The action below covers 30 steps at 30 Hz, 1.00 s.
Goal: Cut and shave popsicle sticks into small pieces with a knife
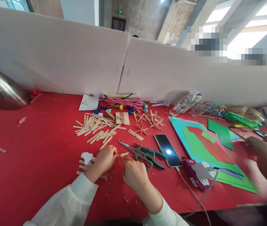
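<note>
My left hand [107, 158] is closed, its fingertips pinching a short wooden craft stick [124, 154]. Close beside it, my right hand [135, 172] is curled, with its index finger at the stick; whatever lies in its grip is hidden. Scissors with grey-green handles [145, 160] lie just beyond my right hand, over pliers with teal handles [160, 163]. Under my left wrist are more craft sticks [82, 167] and a crumpled white tissue [86, 157]. A loose pile of craft sticks [93, 125] spreads ahead of my hands. Small shavings dot the red tabletop [41, 157].
A phone [168, 150] on a cable and a purple power strip [195, 174] sit to the right, near coloured paper sheets [194, 138]. Behind are pink pipe cleaners [128, 101], a plastic bottle [185, 103] and white partitions [65, 56]. Another person's hand [262, 150] reaches in at right. A metal flask [1, 86] stands left.
</note>
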Available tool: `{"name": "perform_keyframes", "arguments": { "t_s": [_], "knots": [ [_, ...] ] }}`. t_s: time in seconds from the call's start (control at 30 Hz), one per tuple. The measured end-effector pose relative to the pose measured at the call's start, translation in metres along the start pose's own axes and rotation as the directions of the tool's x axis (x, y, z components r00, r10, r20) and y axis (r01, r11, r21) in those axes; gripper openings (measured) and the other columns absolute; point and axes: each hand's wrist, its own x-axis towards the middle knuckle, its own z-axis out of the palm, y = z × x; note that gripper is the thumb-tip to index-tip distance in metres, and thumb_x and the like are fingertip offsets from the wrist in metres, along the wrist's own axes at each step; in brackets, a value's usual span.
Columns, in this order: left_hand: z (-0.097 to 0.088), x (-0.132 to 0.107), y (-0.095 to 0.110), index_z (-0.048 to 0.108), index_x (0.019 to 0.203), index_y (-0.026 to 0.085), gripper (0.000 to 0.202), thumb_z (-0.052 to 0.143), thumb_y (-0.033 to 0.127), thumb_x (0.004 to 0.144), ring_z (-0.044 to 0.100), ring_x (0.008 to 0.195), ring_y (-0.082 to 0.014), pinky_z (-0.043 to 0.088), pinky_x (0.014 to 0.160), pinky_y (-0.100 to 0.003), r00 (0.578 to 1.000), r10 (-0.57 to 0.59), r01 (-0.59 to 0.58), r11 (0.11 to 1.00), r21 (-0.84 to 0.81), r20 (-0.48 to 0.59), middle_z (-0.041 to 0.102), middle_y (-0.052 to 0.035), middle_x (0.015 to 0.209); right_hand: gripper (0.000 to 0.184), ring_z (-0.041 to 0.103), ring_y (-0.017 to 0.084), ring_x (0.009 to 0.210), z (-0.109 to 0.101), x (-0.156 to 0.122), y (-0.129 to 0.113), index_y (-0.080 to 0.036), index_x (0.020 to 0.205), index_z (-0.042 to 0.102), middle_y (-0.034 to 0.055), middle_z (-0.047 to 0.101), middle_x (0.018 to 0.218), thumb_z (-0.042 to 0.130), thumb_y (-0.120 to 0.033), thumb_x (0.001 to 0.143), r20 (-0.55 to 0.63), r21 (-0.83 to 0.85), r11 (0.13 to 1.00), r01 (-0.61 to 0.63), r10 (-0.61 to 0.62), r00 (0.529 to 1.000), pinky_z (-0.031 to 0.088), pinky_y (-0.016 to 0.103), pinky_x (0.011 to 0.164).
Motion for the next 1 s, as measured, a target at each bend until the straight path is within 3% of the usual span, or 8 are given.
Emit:
{"name": "perform_keyframes", "arguments": {
  "t_s": [0.17,0.5,0.73,1.0],
  "knots": [
    [-0.002,0.000,0.002,0.057,0.073,0.017,0.012,0.048,0.011,0.078,0.056,0.077,-0.0170,0.039,0.068,-0.025,1.000,0.006,-0.006,1.000,-0.006,0.005,0.062,-0.0040,0.081,0.029,0.068,0.023,0.082,-0.009,0.006,0.003,-0.015,0.096,0.065,0.0114,0.070,0.093,0.047,-0.008,0.075,0.010,-0.005,1.000,0.009,-0.009,1.000,0.046,0.026,0.062],
    [-0.005,-0.001,0.005,0.058,0.075,0.017,0.011,0.050,0.010,0.078,0.057,0.078,-0.0166,0.039,0.069,-0.024,1.000,-0.026,0.026,1.000,0.004,0.001,0.063,-0.0045,0.083,0.036,0.068,0.021,0.079,0.002,0.000,0.005,-0.016,0.106,0.063,0.0119,0.068,0.099,0.045,-0.008,0.076,-0.026,0.008,0.999,0.046,-0.045,0.999,0.043,0.025,0.057],
    [-0.002,0.000,0.004,0.058,0.074,0.017,0.012,0.049,0.009,0.078,0.057,0.079,-0.0166,0.039,0.069,-0.025,1.000,-0.025,0.025,1.000,0.006,0.002,0.062,-0.0045,0.083,0.038,0.066,0.019,0.087,0.003,-0.004,0.019,-0.023,0.111,0.060,0.0053,0.068,0.101,0.043,-0.013,0.079,-0.065,0.059,0.998,0.021,-0.017,0.998,0.040,0.024,0.059],
    [-0.002,0.000,0.002,0.057,0.073,0.017,0.013,0.048,0.009,0.079,0.057,0.077,-0.0162,0.039,0.069,-0.025,1.000,-0.007,0.007,1.000,0.003,0.004,0.062,-0.0042,0.082,0.039,0.066,0.018,0.084,0.009,-0.005,0.018,-0.025,0.111,0.060,0.0027,0.068,0.099,0.042,-0.015,0.079,-0.099,0.101,0.995,0.015,-0.005,0.995,0.037,0.024,0.056]
  ]
}}
